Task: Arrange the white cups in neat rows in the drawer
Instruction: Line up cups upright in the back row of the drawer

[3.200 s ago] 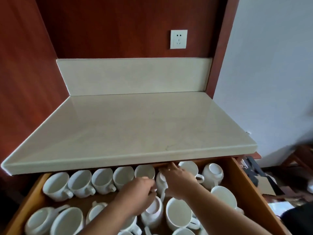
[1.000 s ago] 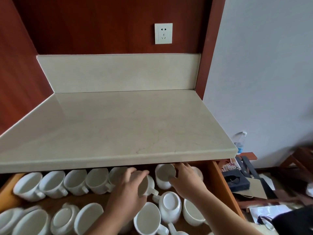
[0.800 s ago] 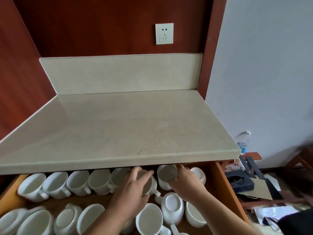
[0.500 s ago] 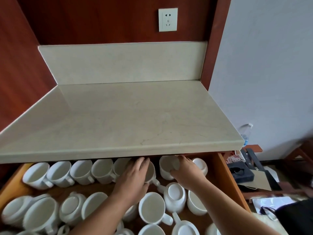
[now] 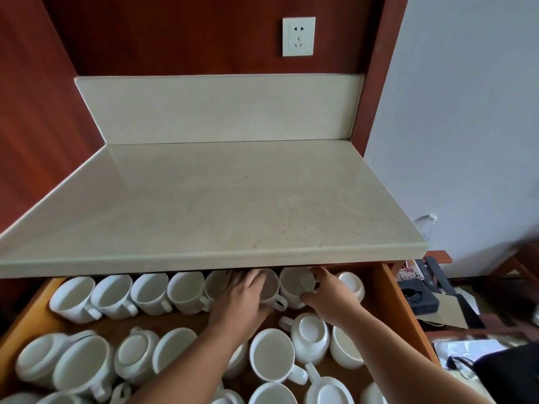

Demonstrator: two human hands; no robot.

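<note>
An open orange-brown wooden drawer holds many glossy white ceramic cups with loop handles. Along its far edge, partly tucked under the overhanging pale cream stone countertop, a back row of cups lies tilted with mouths facing the viewer, handles pointing toward the near right. The left hand wraps over one cup in that row, fingers draped across its rim and thumb below, gripping it. The right hand clasps the neighbouring cup from its right side, thumb under the body. The two held cups touch. Just beyond the right hand, an upturned cup sits in the far right corner of the drawer.

Nearer the front edge, a loose jumble of cups lies in mixed poses: some mouth-up, some bottom-up, handles in various directions, several touching. Both forearms cross above this jumble, hiding a few cups.

The countertop lip shades the tops of the back row. A white wall socket is set in the dark red wood panel above. To the right of the drawer, blurred clutter lies on the floor, including a dark case.
</note>
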